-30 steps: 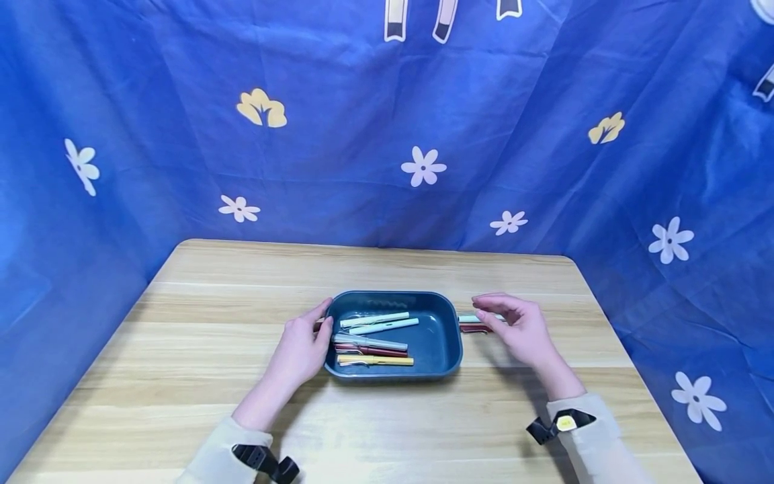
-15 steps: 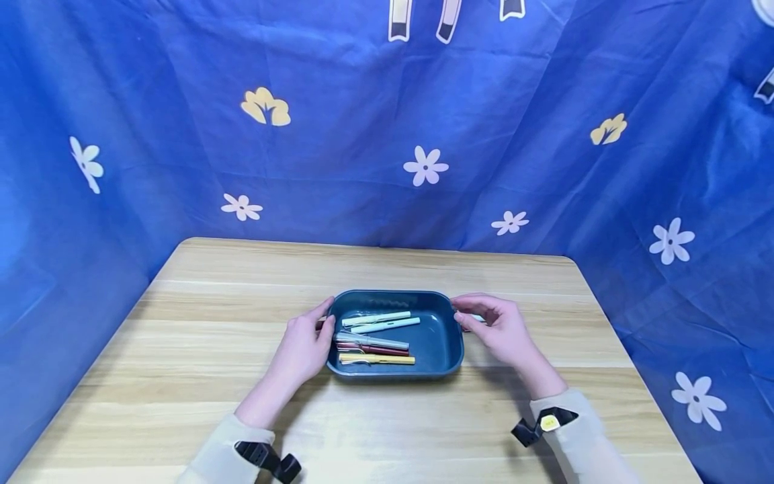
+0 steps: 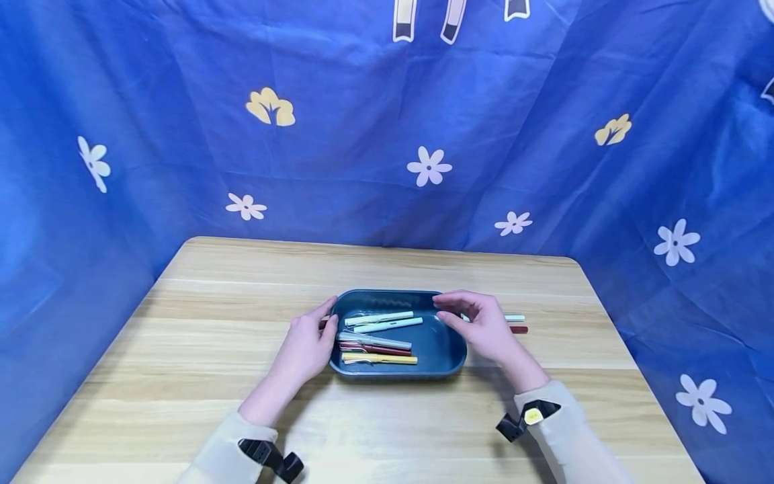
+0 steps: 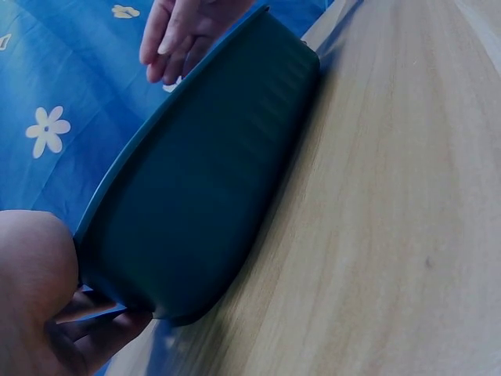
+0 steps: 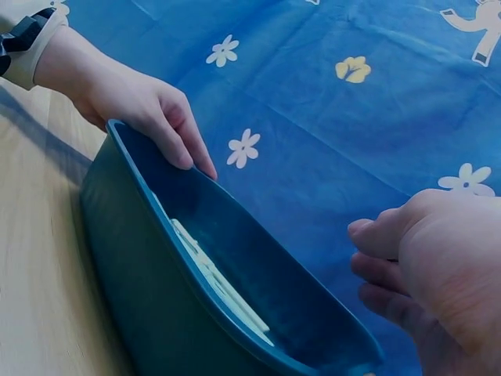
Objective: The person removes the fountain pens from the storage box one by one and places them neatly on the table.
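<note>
Tray [image 3: 438, 356] | left hand [image 3: 310, 343] pinches one end | right hand [image 3: 486, 329] holds nothing, fingers parted over opposite end | probably reaching for pens [image 3: 390, 325] | next likely calls for careful pinch

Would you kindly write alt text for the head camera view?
A person's left hand grips the left end of a dark teal tray holding five pens, while the right hand hovers at its right end. Two more pens lie on the wooden table to the right.
</note>
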Tool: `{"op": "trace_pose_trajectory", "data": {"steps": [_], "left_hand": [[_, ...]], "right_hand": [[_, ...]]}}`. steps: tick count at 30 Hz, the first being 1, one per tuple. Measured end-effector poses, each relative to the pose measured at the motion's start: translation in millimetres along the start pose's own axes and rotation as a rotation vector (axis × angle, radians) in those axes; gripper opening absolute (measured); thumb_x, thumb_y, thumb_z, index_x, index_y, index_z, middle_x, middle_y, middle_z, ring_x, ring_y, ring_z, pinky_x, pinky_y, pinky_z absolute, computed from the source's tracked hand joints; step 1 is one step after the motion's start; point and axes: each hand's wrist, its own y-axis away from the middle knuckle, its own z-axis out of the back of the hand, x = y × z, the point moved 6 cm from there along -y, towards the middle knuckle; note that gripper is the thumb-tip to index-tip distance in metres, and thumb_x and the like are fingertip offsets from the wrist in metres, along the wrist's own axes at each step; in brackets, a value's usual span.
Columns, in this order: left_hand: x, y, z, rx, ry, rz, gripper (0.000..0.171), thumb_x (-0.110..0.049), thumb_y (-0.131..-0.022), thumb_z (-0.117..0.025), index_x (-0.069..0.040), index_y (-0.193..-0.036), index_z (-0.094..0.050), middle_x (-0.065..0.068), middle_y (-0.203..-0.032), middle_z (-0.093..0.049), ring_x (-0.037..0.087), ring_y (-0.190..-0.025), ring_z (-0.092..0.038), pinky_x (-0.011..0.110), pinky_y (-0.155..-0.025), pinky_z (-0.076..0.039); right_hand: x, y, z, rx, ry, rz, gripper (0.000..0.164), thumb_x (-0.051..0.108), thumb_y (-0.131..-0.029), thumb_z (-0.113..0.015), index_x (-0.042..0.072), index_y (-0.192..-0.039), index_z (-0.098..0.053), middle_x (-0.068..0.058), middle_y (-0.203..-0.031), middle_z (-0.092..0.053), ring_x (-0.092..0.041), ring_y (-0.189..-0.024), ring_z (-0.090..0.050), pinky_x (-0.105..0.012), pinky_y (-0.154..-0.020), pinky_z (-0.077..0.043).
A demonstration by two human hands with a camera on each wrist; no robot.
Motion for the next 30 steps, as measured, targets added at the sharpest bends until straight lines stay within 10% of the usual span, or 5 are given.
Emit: {"op": "trace_pose_trajectory", "data": {"steps": [14,30], "left_hand": [[-1.5,0.2,1.5,-0.006,-0.007,0.000,0.045,-0.010,-0.107,-0.059,0.003,-0.150,-0.056,0.029,-0.132,-0.067,0.043,-0.124,-0.064,0.058,-0.109,-0.048],[-1.1,1.0,1.9,0.006,0.002,0.011,0.047,-0.013,-0.107,-0.059,0.002,-0.151,-0.055,0.029,-0.132,-0.067,0.042,-0.123,-0.066,0.057,-0.108,-0.049]], "right_hand": [[-6,-15,-25,0.069,0.135,-0.075,0.027,0.007,-0.098,-0.077,0.000,-0.124,-0.076,-0.010,-0.121,-0.076,-0.022,-0.111,-0.072,-0.044,-0.099,-0.059],[-17,-33,-55,0.165,0.140,-0.110,0.027,-0.002,-0.096,-0.075,-0.005,-0.123,-0.074,-0.021,-0.122,-0.074,-0.037,-0.114,-0.071,-0.046,-0.100,-0.058]]}}
